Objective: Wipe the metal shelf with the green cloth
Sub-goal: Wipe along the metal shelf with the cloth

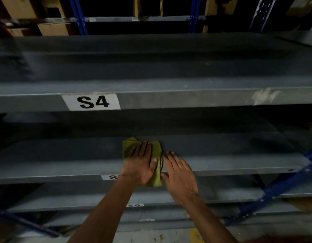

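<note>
We look down on a grey metal shelf [221, 155] that runs across the lower middle of the frame, one tier of a dim storage rack with blue uprights [274, 188] showing at the lower right and along the top. The green cloth [156, 151] lies folded on this shelf just below the centre of the frame, its near end draped over the shelf's front edge. Our left hand [141, 163] lies flat on top of the cloth, palm down, fingers stretched out and close together, thumb spread to the right across the fabric; it presses on the cloth rather than gripping it. Our right hand [179, 176] rests just to the right of the cloth, also open and flat, fingers extended onto the bare shelf surface, its inner edge at the cloth's right border; we cannot tell whether it actually touches the fabric, and it holds nothing. Above, in the middle of the frame, the next tier's front edge carries a white label [91, 102] reading S4. A second label [110, 177] on the front edge of our shelf is partly hidden by the left wrist. Lower still, a small label reading S6 [135, 205] shows between the forearms. Cardboard boxes [53, 28] sit in the upper left.
</note>
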